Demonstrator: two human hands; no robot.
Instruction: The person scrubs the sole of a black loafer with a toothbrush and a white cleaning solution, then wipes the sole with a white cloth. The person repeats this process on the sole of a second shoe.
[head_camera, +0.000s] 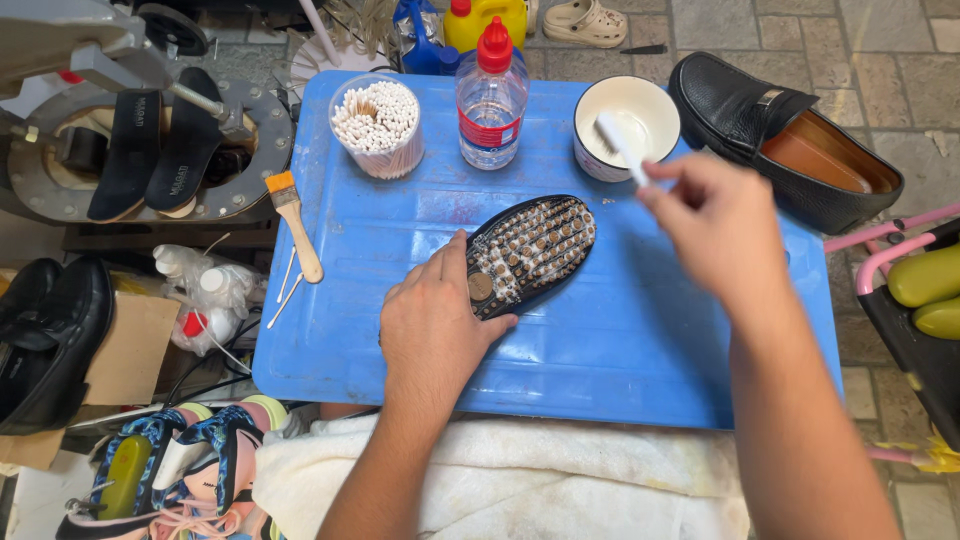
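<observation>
A black shoe (535, 250) lies sole-up on the blue tray (620, 340), its studded sole flecked with white foam. My left hand (432, 325) presses on the heel end and holds the shoe down. My right hand (715, 225) hovers to the right of the shoe, gripping a white toothbrush (620, 145) whose head sits over the white bowl (640, 105) at the tray's back edge.
A clear bottle with a red cap (492, 100) and a cup of cotton swabs (378, 125) stand at the tray's back. A paintbrush (296, 225) lies on its left edge. A second black loafer (785, 140) sits at right; shoes and insoles lie left. A white towel (500, 480) covers my lap.
</observation>
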